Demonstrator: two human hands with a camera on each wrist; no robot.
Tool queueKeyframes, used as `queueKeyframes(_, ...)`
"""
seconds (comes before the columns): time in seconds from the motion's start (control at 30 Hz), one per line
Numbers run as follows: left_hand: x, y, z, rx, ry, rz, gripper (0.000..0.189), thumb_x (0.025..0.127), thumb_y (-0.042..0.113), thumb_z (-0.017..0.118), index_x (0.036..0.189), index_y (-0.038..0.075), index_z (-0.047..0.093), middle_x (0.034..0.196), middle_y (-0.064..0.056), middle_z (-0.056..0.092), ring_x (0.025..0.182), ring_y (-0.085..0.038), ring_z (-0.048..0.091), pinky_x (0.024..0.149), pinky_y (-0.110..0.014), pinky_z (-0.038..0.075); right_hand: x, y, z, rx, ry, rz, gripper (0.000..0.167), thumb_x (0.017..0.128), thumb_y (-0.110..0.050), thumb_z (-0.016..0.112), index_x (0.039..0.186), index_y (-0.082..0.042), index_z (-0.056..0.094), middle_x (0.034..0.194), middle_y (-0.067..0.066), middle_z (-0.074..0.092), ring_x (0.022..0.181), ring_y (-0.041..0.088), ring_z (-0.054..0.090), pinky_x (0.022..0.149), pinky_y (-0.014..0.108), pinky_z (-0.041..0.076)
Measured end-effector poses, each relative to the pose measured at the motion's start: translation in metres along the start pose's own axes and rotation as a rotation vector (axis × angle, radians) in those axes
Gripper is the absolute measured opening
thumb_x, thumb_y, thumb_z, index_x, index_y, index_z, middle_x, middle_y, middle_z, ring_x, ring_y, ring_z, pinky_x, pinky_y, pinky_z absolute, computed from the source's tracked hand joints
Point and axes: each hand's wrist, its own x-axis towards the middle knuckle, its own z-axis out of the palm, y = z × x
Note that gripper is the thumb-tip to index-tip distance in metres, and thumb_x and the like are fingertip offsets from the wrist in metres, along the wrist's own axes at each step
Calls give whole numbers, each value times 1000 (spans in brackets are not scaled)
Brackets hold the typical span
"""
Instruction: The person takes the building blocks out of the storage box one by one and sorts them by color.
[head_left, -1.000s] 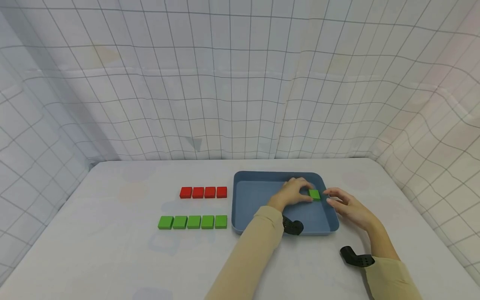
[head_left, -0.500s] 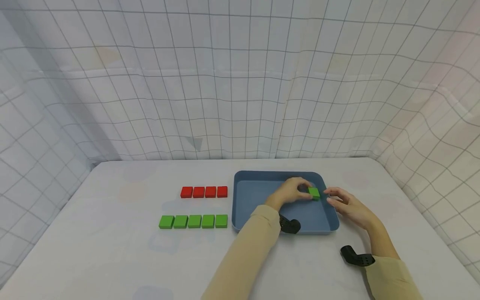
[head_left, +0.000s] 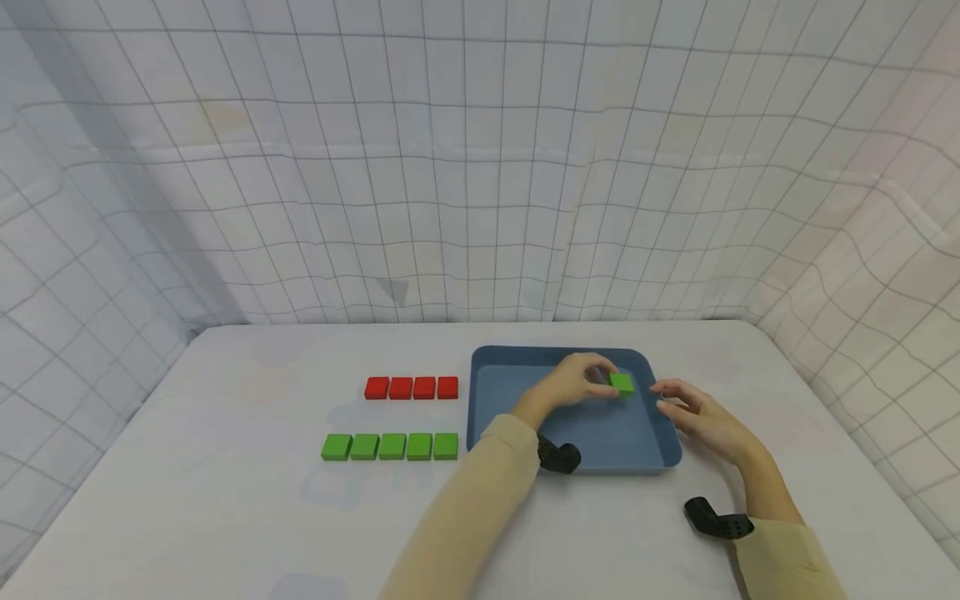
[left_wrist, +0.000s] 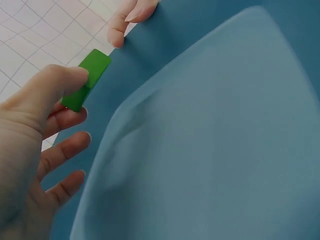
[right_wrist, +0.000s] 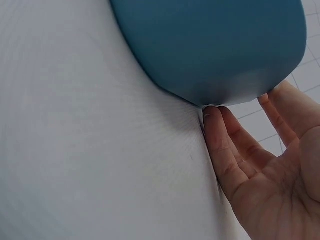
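Note:
My left hand (head_left: 572,379) pinches a small green block (head_left: 621,383) between thumb and fingers, over the right part of a blue tray (head_left: 510,400). In the left wrist view the thumb (left_wrist: 62,77) lies across the green block (left_wrist: 95,65), while the other fingers spread apart below it. My right hand (head_left: 701,421) stays at the tray's right side with relaxed fingers. In the right wrist view its fingertips (right_wrist: 212,115) are right at the outer wall of the tray (right_wrist: 215,50).
Left of the tray, a row of several red blocks (head_left: 412,388) lies on the white table (head_left: 225,500). Nearer to me is a row of several green blocks (head_left: 392,447). A white grid-patterned cloth (head_left: 420,167) hangs behind and at both sides.
My left hand has moved a little to the left with the green block, away from the tray's right wall. The right hand has kept its place.

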Motion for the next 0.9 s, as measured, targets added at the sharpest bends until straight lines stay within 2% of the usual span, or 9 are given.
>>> queueKeyframes(0.17, -8, 3, -6, -7, -2, 24, 35, 83, 25, 67, 115, 14, 61, 103, 1, 60, 90, -9, 54, 69, -20, 44, -1, 1, 1, -6, 1, -1, 46, 96, -30, 47, 134, -7, 35, 139, 22, 30, 126, 48, 28, 94, 63, 29)
queueKeyframes(0.47, -26, 8, -16, -1, -10, 107, 36, 83, 21, 68, 117, 12, 59, 107, 0, 59, 93, -10, 53, 73, -20, 44, -1, 0, 2, -9, 10, 4, 47, 95, -31, 48, 134, -7, 35, 137, 22, 31, 125, 48, 30, 94, 62, 30)
queueKeyframes(0.73, -44, 8, -24, 18, -12, 138, 37, 83, 20, 67, 118, 11, 59, 109, -1, 57, 95, -11, 52, 75, -21, 43, -2, 2, 2, -11, 14, -3, 45, 95, -29, 48, 133, -6, 36, 137, 22, 32, 124, 46, 32, 95, 61, 31)
queueKeyframes(0.9, -57, 6, -30, 9, 4, 151, 36, 83, 18, 68, 117, 11, 59, 108, -1, 58, 97, -14, 52, 82, -30, 44, -2, 2, 2, -13, 14, -15, 46, 95, -29, 48, 133, -6, 36, 137, 21, 32, 125, 46, 31, 95, 61, 30)
